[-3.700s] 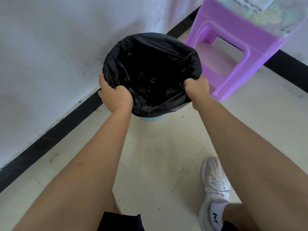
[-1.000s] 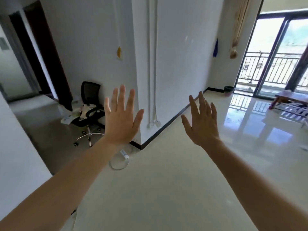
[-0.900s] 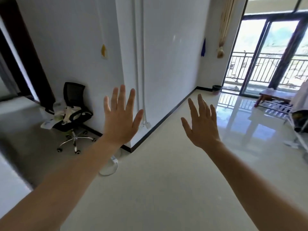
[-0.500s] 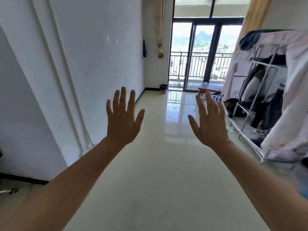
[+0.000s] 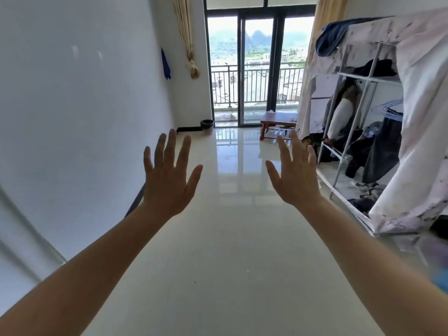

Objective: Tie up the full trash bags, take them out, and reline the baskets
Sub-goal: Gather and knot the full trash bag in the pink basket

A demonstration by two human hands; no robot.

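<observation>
Both hands are raised in front of the camera with their backs toward the lens and hold nothing. The left hand (image 5: 169,180) sits left of frame centre; its fingers (image 5: 172,149) are straight and spread apart, and the thumb angles out toward the middle of the frame. The right hand (image 5: 294,180) sits right of centre at about the same height; its fingers (image 5: 283,151) are straight and lie closer together, with the thumb extended toward the left hand. The two hands are well apart and touch neither each other nor any object. Both bare forearms run from the lower corners of the frame up to the hands. The waste basket (image 5: 206,128) stands upright on the glossy tiled floor (image 5: 230,251) at the far end of the room, above the left hand in the frame, in the corner where the white wall (image 5: 72,117) meets the sliding glass door (image 5: 259,64); a black liner shows at its rim. Whether it holds anything cannot be determined at this range. A low wooden bench (image 5: 277,118) stands in front of the door, right of the basket. A fabric-covered clothes rack (image 5: 417,105) with garments occupies the right side of the frame. A tied-back curtain (image 5: 188,37) and a blue item (image 5: 165,65) hang at upper centre-left.
</observation>
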